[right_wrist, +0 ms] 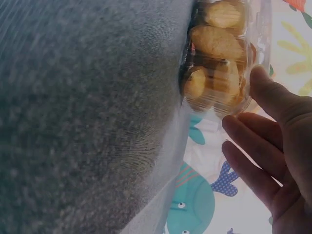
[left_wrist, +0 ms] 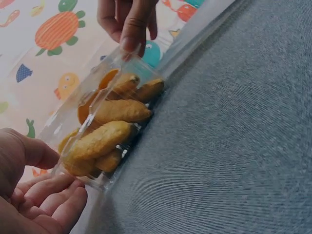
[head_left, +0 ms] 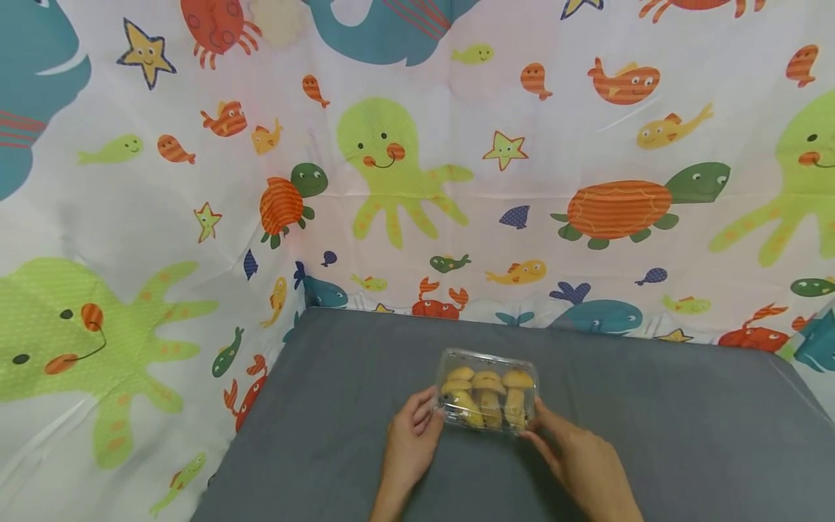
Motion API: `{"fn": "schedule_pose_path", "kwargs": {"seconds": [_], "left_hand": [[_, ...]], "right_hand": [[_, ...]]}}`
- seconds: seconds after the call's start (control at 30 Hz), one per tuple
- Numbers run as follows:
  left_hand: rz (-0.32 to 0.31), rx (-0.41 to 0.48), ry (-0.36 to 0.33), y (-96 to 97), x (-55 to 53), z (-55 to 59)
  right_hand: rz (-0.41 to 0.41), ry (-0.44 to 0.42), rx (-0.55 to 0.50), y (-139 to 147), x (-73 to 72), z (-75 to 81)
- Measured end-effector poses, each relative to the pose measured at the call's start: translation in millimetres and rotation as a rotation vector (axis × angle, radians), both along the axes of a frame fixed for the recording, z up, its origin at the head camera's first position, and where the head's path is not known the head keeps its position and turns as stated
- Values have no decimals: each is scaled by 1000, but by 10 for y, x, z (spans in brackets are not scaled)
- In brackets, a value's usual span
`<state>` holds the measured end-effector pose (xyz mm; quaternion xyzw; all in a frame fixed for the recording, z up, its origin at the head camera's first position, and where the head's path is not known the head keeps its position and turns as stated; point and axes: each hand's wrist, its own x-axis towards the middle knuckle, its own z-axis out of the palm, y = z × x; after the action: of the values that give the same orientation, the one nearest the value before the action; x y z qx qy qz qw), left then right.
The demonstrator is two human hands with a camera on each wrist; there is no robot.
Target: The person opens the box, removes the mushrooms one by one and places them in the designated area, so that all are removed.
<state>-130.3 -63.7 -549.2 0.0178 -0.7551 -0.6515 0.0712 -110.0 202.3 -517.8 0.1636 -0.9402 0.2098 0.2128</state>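
A clear plastic box (head_left: 491,356) with a lid holds several yellow-brown mushrooms (head_left: 488,395), pale-stemmed in the head view. My left hand (head_left: 412,437) pinches its left end. In the left wrist view, the thumb of that hand (left_wrist: 34,195) is at the edge of the box (left_wrist: 53,129), with fingers curled below. My right hand (head_left: 577,453) grips the lower right corner. The right wrist view shows the right hand (right_wrist: 278,141) with thumb and fingertips on the box end (right_wrist: 263,36). Whether the box touches the table is hard to tell.
A grey-covered table (head_left: 339,406) spreads around the box. Behind it and along the left hangs a white curtain (head_left: 417,275) printed with sea animals, meeting the table's back edge.
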Motion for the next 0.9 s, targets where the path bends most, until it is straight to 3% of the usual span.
{"fn": "schedule_pose_path", "kwargs": {"seconds": [0.27, 0.7, 0.9], "left_hand": [[10, 40, -31, -2, -4, -15], [4, 43, -2, 15, 3, -4], [7, 41, -2, 2, 14, -3]], "right_hand": [[-6, 44, 48, -13, -10, -5], [33, 123, 47, 38, -63, -21], [50, 228, 6, 30, -78, 117]]}}
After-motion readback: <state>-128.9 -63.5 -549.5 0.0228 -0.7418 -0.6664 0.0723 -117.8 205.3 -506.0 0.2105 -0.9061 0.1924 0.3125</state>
